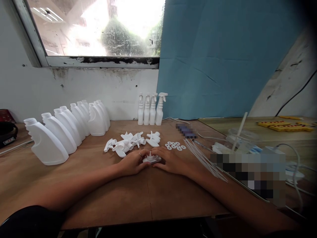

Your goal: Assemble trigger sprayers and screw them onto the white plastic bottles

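Note:
My left hand (133,162) and my right hand (169,160) meet near the middle of the brown table (123,201). Between them is a small white plastic part (151,158), gripped by the fingers of both hands; its finer shape is partly hidden. Just beyond my left hand lies a heap of white spray heads (126,143), with a smaller group (153,138) to its right. Several flat white rings (175,145) lie beyond my right hand. Thin white tubes (204,158) lie in a bundle beside my right forearm.
Several white bottles without tops (51,145) stand at the left. Several bottles with spray heads (146,110) stand by the wall. On the right are a blurred-out phone-like object (186,131), a clear cup with a straw (241,138), cables and yellow pieces (284,126).

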Demonstrator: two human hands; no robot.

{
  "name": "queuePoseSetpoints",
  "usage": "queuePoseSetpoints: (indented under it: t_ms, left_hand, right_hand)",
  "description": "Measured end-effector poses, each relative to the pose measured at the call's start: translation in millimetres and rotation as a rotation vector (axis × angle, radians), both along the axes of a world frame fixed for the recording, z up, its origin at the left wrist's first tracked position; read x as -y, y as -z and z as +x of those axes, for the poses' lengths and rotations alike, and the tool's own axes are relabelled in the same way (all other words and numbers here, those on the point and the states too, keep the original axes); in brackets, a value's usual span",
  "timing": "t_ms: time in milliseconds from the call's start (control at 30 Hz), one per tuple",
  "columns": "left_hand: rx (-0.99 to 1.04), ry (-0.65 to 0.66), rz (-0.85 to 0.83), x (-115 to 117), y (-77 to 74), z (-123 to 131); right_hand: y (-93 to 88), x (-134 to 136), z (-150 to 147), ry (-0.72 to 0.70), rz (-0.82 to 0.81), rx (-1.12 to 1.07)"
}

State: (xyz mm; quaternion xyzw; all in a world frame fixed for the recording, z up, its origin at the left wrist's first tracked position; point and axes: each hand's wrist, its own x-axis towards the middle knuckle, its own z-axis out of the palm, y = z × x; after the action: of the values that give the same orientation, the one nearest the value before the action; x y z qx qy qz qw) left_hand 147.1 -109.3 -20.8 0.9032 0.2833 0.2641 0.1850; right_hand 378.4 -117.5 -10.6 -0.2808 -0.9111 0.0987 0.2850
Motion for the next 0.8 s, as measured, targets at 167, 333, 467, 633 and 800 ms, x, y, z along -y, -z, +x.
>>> queuePoseSetpoints:
  t_ms: [167,333,467,633,800]
  left_hand:
    - [-0.019,-0.009,0.123,-3,5.3,0]
    - [-0.002,0.025,0.193,-5,10.1,0]
    - [0.011,0.057,0.237,-5,11.4,0]
    - [-0.032,-0.019,0.173,-1,7.8,1]
    - [-0.071,-0.087,0.152,0,3.9,2]
  right_hand:
    - [0.5,3,-2,0.011,0.009,-0.004]
    - [2.3,3,-2,-0.019,0.039,-0.048]
    - [3.0,4,-1,-0.027,0.050,-0.055]
    - [0.3,4,-1,-0.019,0.032,-0.045]
    - [-9.8,0,8,0.012,0.073,-0.041]
